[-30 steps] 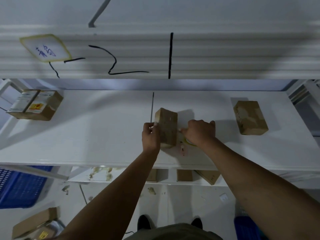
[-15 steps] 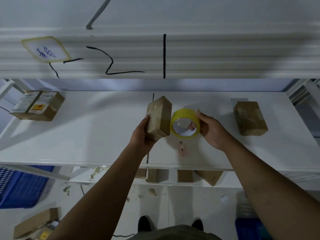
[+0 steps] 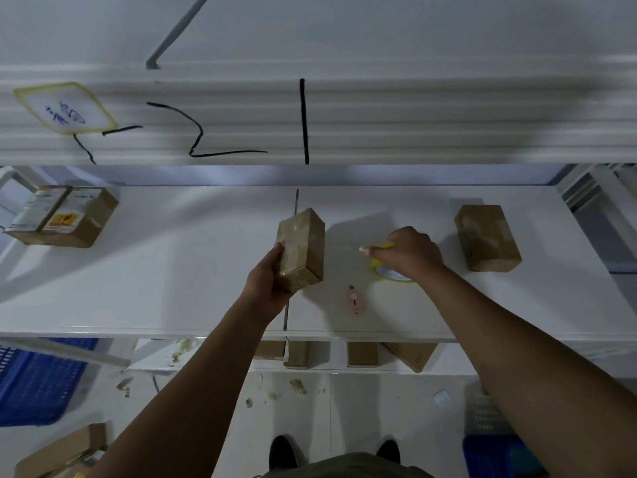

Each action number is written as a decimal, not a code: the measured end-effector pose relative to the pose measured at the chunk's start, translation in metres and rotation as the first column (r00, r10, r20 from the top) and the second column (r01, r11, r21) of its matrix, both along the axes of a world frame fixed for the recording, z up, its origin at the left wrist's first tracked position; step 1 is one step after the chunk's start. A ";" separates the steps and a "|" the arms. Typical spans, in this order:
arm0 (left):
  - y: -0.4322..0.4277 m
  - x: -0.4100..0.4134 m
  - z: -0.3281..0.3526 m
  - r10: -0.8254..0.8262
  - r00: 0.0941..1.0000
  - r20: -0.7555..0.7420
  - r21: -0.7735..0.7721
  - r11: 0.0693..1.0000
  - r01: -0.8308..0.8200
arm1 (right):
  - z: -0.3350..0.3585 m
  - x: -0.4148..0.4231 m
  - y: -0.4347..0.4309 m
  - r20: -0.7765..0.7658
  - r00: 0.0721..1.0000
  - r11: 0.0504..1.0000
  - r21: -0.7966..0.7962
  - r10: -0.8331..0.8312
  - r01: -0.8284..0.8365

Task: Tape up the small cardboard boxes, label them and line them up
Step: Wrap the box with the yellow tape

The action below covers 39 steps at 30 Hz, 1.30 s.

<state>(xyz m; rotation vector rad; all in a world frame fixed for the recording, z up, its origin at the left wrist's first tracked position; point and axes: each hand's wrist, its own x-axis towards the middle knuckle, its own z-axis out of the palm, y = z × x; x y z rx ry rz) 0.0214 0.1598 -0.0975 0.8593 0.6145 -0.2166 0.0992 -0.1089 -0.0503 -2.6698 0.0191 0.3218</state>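
While the left hand (image 3: pixel 265 288) has its grip round the small box (image 3: pixel 303 248), upright over the table (image 3: pixel 172 270), and the right hand (image 3: pixel 410 253) just right of the box clenches the yellow tape roll (image 3: pixel 381 267), I'd pull the tape taut and straight before pressing it down.
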 end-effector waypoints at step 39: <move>-0.017 -0.004 -0.034 -0.243 0.939 -0.243 0.832 0.446 0.331 | -0.052 -0.076 0.041 0.307 0.845 0.880 -0.340 0.437 -0.332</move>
